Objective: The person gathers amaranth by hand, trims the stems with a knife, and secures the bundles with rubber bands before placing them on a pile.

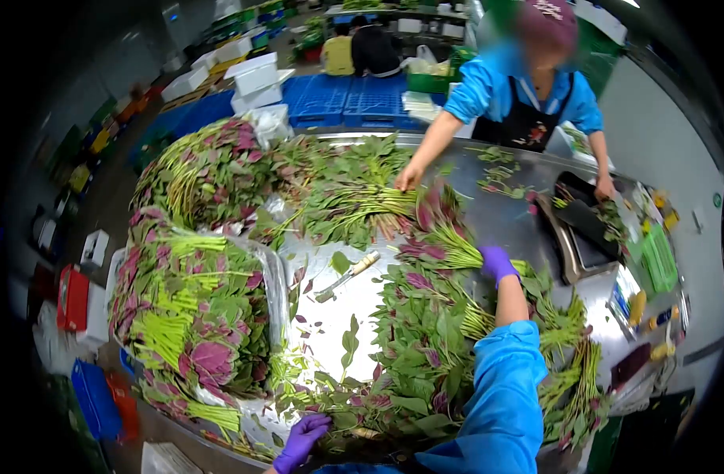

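Observation:
My right hand, in a purple glove, is closed around the stems of a bunch of red-and-green leafy greens above the metal table. Down at the near edge, my left hand, also gloved in purple, lies beside loose leaves; its fingers are bent, and whether they hold anything is unclear. A large pile of greens spreads between my hands. A knife with a wooden handle rests on the table left of the pile.
Across the table a co-worker reaches one hand to more greens and the other near a black scale. Bundled greens fill a lined crate at left. A green basket stands at right.

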Motion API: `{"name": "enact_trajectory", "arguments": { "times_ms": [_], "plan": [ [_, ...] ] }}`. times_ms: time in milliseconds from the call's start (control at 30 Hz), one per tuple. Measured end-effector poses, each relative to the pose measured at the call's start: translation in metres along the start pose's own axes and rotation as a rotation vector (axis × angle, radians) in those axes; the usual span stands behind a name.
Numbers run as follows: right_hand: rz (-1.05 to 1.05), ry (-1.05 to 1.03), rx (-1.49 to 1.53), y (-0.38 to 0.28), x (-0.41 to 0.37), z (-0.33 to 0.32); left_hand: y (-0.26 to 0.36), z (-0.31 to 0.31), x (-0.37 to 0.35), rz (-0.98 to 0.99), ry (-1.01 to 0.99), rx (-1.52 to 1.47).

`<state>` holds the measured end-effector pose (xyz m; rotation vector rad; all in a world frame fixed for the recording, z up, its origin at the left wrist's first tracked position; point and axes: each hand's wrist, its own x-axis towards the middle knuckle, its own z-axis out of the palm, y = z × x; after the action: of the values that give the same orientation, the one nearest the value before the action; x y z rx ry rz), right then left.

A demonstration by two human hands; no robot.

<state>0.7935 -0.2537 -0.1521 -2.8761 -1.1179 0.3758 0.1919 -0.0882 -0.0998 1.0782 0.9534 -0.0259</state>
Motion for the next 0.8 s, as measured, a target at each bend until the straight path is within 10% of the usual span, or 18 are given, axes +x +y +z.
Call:
{"name": "enact_trajectory", "arguments": {
  "times_ms": [300, 400, 533, 800],
  "plan": [
    [0.095, 0.095, -0.158, 0.019, 0.006, 0.011, -0.007, -0.002, 0.017, 0.107, -0.094, 0.015],
    [0.096, 0.143, -0.118, -0.087, -0.034, -0.064, -0.013, -0.009, 0.007, 0.186, -0.059, -0.025],
    [-0.504, 0.149, 0.647, -0.198, -0.075, -0.082, -0.014, -0.037, -0.002, 0.282, -0.107, -0.013],
    [-1.005, -0.077, 0.593, -0.491, -0.205, -0.084, -0.035, -0.133, -0.020, 0.362, 0.143, -0.111]
  ]
}}
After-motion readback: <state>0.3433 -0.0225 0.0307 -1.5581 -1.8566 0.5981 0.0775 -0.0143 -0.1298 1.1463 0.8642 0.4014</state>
